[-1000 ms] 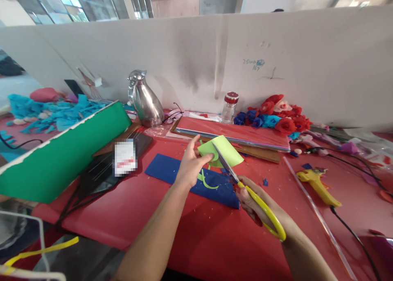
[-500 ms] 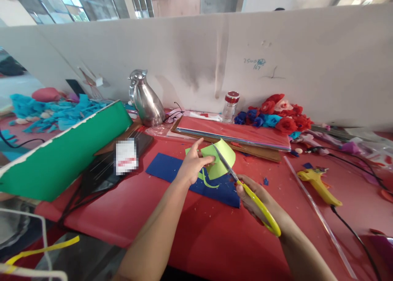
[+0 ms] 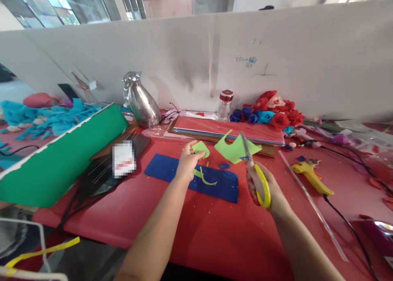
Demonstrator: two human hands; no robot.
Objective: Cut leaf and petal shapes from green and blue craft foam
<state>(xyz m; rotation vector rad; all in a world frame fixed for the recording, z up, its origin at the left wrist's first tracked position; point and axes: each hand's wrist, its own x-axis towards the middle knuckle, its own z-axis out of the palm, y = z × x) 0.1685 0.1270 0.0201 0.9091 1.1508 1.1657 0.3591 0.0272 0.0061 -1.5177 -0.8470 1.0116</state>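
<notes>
My left hand (image 3: 188, 162) pinches a small light green piece (image 3: 201, 149) with a rounded edge, above the dark blue sheet (image 3: 162, 166). In my right hand (image 3: 265, 187) are scissors with yellow handles (image 3: 263, 186), their blades pointing up and away. A larger light green piece (image 3: 235, 149) with a curved notch lies at the blades, apart from my left hand; whether the blades touch it I cannot tell. Thin green strips (image 3: 208, 182) rest on the blue sheet.
Behind the hands lies a stack of coloured sheets (image 3: 215, 129). A metal jug (image 3: 143, 103), a lidded glass jar (image 3: 225, 106) and fabric flowers (image 3: 276, 111) stand or lie farther back. Right: a clear rod (image 3: 316, 209) and yellow glue gun (image 3: 311, 177). Left: a green box (image 3: 64, 154).
The green sheet is now in two parts: a small piece in my left hand and a larger one farther right. The scissors have moved right and turned more upright.
</notes>
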